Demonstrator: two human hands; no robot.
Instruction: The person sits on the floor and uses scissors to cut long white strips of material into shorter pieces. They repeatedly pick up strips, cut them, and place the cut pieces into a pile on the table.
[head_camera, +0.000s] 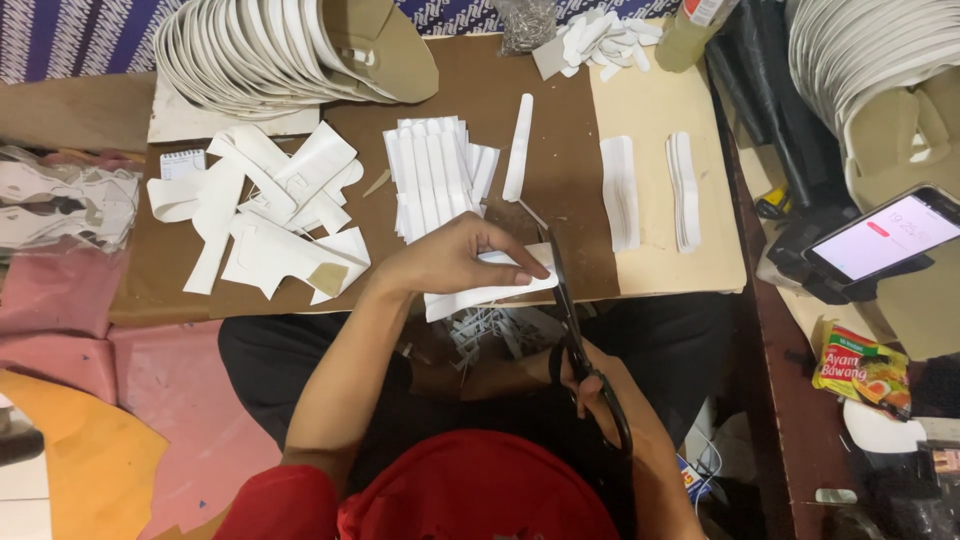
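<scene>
My left hand (450, 260) pinches a white strip of sheet material (480, 297) over the near edge of the brown work board (560, 180). My right hand (590, 385) grips the black handles of large scissors (572, 330), whose blades point away from me and meet the strip's right end. Thin white offcuts (490, 330) hang and lie in my lap below the strip.
A stack of cut white strips (435, 175) and a single rolled strip (518, 148) lie ahead. Irregular white scraps (270, 205) sit left, two narrow stacks (650, 190) right, curved sole-shaped pieces (280, 50) at the back. A phone (885, 240) and a snack packet (860, 365) lie to the right.
</scene>
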